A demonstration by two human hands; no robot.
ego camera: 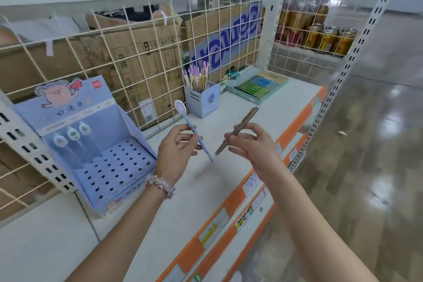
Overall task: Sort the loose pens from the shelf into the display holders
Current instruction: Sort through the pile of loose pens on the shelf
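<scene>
Left hand: left hand point(177, 146) pinches a pale blue pen point(194, 134) mid-barrel, above the shelf point(229, 121); its oval charm top points up and away, tip down toward the viewer.
Right hand: right hand point(250, 144) grips a bronze pen point(238, 130), held slanted, just right of the blue pen, not touching it.
Display holder: blue perforated display holder point(114, 162) stands left of the left hand, three capped pens point(71, 139) in its back rows.
Pen cup: square pen cup point(202, 98), full of pens, stands behind both hands by the wire grid point(137, 52).
Tray: flat tray of pens point(258, 86) lies right of the cup.
</scene>
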